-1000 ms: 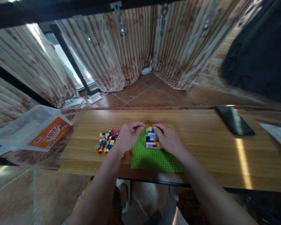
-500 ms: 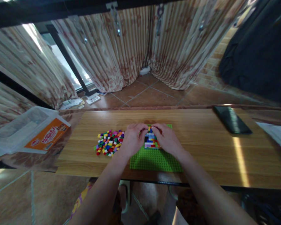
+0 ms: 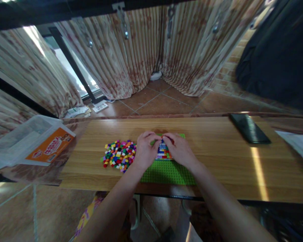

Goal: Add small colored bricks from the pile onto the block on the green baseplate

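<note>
A green studded baseplate (image 3: 169, 173) lies on the wooden table, and a patch of multicoloured bricks (image 3: 163, 153) is fixed to its upper part. Over the left edge of that patch is my left hand (image 3: 146, 149), thumb and index finger closed at the patch's far end. My right hand (image 3: 179, 148) covers the right side, its fingertips pinched close to the left ones. What either hand holds is too small and hidden to make out. Left of my left hand spreads a pile of loose coloured bricks (image 3: 118, 153).
A black phone (image 3: 249, 128) rests on the table (image 3: 212, 134) at the right, with white paper (image 3: 298, 144) beyond the edge. At the far left stands a clear plastic box (image 3: 22, 141) with an orange label. Curtains hang behind.
My left hand has shifted slightly right, closer to my right hand, uncovering a little more of the loose pile. The right hand has barely moved.
</note>
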The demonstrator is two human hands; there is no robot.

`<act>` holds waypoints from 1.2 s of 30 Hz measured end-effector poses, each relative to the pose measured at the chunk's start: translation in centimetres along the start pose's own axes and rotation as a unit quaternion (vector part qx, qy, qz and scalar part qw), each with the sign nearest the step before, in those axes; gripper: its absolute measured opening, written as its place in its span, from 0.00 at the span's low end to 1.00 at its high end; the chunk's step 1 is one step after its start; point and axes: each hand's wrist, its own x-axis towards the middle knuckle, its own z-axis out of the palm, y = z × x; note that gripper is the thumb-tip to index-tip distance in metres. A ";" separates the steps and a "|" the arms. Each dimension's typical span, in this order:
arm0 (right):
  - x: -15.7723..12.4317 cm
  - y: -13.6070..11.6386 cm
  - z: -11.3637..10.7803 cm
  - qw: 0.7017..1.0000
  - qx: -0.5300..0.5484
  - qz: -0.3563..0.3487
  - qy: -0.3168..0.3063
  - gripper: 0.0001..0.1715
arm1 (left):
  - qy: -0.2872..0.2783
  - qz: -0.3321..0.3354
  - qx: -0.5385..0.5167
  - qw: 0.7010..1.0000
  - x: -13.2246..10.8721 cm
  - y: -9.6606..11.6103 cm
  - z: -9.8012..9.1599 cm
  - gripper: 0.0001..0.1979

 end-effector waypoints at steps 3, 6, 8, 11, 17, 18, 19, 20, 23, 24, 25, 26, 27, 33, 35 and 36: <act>0.0 -0.1 0.0 1.000 0.002 0.002 0.002 0.18 | 0.021 -0.036 -0.032 0.999 0.1 -0.1 0.2 0.05; 0.0 -0.1 0.0 1.000 0.004 0.000 0.004 0.17 | 0.022 -0.059 -0.046 0.997 0.2 -0.1 0.2 0.05; 0.0 -0.1 0.0 1.000 0.003 0.001 0.006 0.17 | 0.021 -0.064 -0.052 0.996 0.2 -0.1 0.2 0.05; -0.1 -0.2 0.1 1.000 0.001 0.007 0.010 0.16 | 0.023 -0.068 -0.057 0.996 0.3 0.0 0.2 0.05; 0.0 -0.3 0.2 1.000 -0.007 0.014 0.007 0.16 | 0.027 -0.059 -0.033 0.997 0.2 0.5 0.2 0.05; 0.0 -0.3 0.3 1.000 -0.007 0.014 0.008 0.16 | 0.032 -0.055 -0.026 0.998 0.2 0.6 0.2 0.05; 0.0 -0.3 0.3 1.000 -0.008 0.013 0.009 0.16 | 0.036 -0.052 -0.020 0.998 0.2 0.6 0.2 0.05; 0.0 -0.3 0.3 1.000 -0.009 0.013 0.011 0.16 | 0.039 -0.049 -0.013 0.998 0.1 0.7 0.2 0.05; 0.0 -0.2 0.4 1.000 -0.011 0.011 0.016 0.16 | 0.040 -0.044 -0.001 0.998 0.0 0.7 0.3 0.05; 0.0 -0.2 0.4 1.000 -0.011 0.010 0.017 0.16 | 0.038 -0.042 0.000 0.998 0.0 0.7 0.3 0.05; 0.0 -0.2 0.4 1.000 -0.010 0.010 0.017 0.17 | 0.034 -0.040 -0.002 0.999 0.0 0.6 0.2 0.05; -0.1 -0.2 0.3 1.000 -0.010 0.009 0.016 0.17 | 0.029 -0.036 -0.007 0.999 0.0 0.5 0.1 0.05; -0.1 -0.2 0.3 1.000 -0.010 0.008 0.015 0.17 | 0.023 -0.032 -0.013 0.999 0.1 0.5 -0.1 0.04; -0.1 -0.5 -0.2 1.000 -0.013 0.013 -0.002 0.18 | 0.003 -0.044 -0.020 0.999 1.2 -0.8 -2.7 0.07; -0.1 -0.5 -0.2 1.000 -0.012 0.016 -0.005 0.18 | -0.009 -0.065 -0.005 0.998 1.6 -1.6 -3.6 0.08; -0.1 -0.5 -0.3 1.000 -0.012 0.017 -0.007 0.18 | -0.028 -0.073 0.006 0.997 1.8 -2.0 -4.0 0.08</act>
